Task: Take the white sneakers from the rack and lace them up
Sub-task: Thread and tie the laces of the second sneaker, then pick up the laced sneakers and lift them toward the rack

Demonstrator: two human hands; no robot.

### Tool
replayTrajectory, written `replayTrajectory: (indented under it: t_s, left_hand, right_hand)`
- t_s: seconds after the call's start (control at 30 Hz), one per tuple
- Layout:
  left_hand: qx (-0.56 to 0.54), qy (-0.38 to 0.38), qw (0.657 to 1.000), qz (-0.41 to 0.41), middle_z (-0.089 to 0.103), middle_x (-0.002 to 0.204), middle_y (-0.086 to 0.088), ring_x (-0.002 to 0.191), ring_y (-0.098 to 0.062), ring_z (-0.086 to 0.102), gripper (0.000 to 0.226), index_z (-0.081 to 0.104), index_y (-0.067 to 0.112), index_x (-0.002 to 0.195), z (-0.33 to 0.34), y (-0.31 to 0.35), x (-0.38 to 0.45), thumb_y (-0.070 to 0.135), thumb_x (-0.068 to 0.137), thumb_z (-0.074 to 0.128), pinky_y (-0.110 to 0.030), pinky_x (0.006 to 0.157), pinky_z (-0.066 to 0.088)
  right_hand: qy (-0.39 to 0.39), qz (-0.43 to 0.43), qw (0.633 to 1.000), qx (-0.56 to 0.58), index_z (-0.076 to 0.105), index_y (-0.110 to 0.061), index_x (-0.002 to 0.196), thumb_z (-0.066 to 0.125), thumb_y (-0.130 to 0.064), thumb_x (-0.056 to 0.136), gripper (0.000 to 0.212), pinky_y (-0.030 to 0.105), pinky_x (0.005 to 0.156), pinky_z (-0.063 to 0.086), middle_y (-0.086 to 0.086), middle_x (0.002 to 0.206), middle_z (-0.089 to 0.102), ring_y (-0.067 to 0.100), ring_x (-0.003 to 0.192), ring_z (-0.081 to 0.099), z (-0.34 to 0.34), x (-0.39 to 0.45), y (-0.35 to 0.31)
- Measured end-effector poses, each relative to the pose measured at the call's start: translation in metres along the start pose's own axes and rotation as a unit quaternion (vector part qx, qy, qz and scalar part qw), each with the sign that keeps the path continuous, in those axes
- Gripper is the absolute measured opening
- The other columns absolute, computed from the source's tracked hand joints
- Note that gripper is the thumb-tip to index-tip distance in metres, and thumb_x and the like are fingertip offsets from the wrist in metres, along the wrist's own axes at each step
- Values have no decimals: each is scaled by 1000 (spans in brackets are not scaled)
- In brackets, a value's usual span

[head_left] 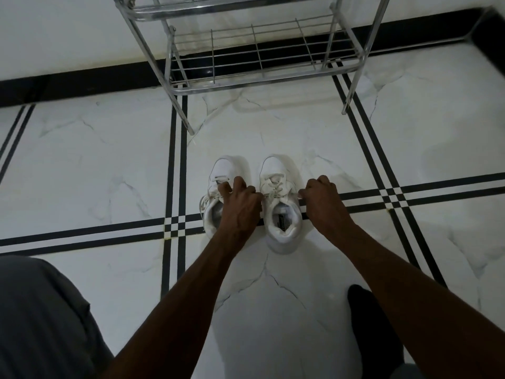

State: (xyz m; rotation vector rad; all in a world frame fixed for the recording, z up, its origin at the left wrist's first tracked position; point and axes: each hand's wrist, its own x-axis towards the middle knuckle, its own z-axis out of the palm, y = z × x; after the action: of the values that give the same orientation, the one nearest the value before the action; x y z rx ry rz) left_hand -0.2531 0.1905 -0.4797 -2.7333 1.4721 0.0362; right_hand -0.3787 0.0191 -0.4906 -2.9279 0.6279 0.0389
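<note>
Each hand pinches one end of a lace — the left hand and right hand pull it out to both sides of the right sneaker, likely to make it snug. The left sneaker sits just beside it, mid-frame on the floor, toes toward the empty rack up top.

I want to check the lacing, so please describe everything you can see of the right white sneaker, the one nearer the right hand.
The right white sneaker looks like smooth white leather. It stands upright on the marble floor tiles, toe toward the metal rack, beside its pair. Laces cross over the tongue; the padded collar is open and a dark insole label shows. The left hand and right hand each pull one lace end outward.
</note>
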Motion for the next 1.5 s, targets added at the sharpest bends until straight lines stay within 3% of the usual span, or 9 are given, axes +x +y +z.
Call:
replayTrajectory:
  t_s: [0.1,0.17,0.27,0.4,0.47,0.53,0.63,0.93,1.5]
  left_hand:
    - [-71,44,996,-31,66,130,-1,130,-33,44,27,68,22,119,-5,-13,-2,23,93,62,-53,99,30]
    - [-153,85,977,-125,52,149,-1,140,-32,36,46,55,24,139,-11,-28,-3,47,100,52,-54,106,29]
    - [-250,93,920,-286,46,155,-5,145,-33,33,65,46,22,148,-8,-60,-16,61,96,49,-57,115,28]
    - [-514,-37,777,-361,59,143,-9,129,-28,58,83,54,22,141,-3,-85,-39,81,83,53,-51,106,50]
    - [-573,-81,746,-329,70,121,2,110,-17,66,49,62,31,121,-11,-77,-47,67,89,60,-36,89,57]
    - [-603,-75,741,-284,71,107,12,100,-10,69,17,62,38,108,-9,-72,-50,37,93,70,-25,77,55]
    - [-617,-72,741,-257,73,117,3,105,-14,72,49,59,31,125,3,-68,-54,8,85,77,-38,88,62]
    - [-549,26,778,-304,63,121,12,116,-21,64,49,58,23,136,-25,-35,-38,8,91,68,-40,100,55]
    - [-538,67,771,-335,67,128,3,117,-15,64,43,61,25,133,-422,-8,27,11,93,68,-31,98,55]
  right_hand:
    - [-12,65,976,209,71,0,88,59,-7,91,15,36,68,45,17,82,64,33,81,62,-6,0,-8]
    - [-105,153,904,385,55,-6,134,58,-38,96,50,39,85,54,18,118,63,30,103,63,-20,0,-9]
    - [-262,224,790,507,37,-25,149,68,-71,72,95,43,83,61,10,142,54,25,116,62,-29,-1,-10]
    - [-233,212,830,459,33,-23,150,82,-26,77,88,49,78,62,9,134,57,26,108,64,-23,6,-20]
    - [-200,203,859,425,36,-20,149,78,-21,78,83,49,79,62,11,136,58,29,108,65,-16,12,-28]
    - [-169,187,889,383,41,-19,147,76,-25,76,79,46,88,59,12,135,61,29,113,64,-11,16,-36]
    - [-124,179,910,353,47,-18,143,76,-25,77,73,36,94,54,11,133,63,28,119,61,-9,19,-45]
    - [-62,188,902,385,51,-16,143,78,-24,75,73,21,82,47,7,125,69,24,105,68,-33,15,-35]
    - [-91,176,887,417,46,-14,146,78,-22,79,74,11,79,44,4,129,67,11,102,65,-439,52,-14]
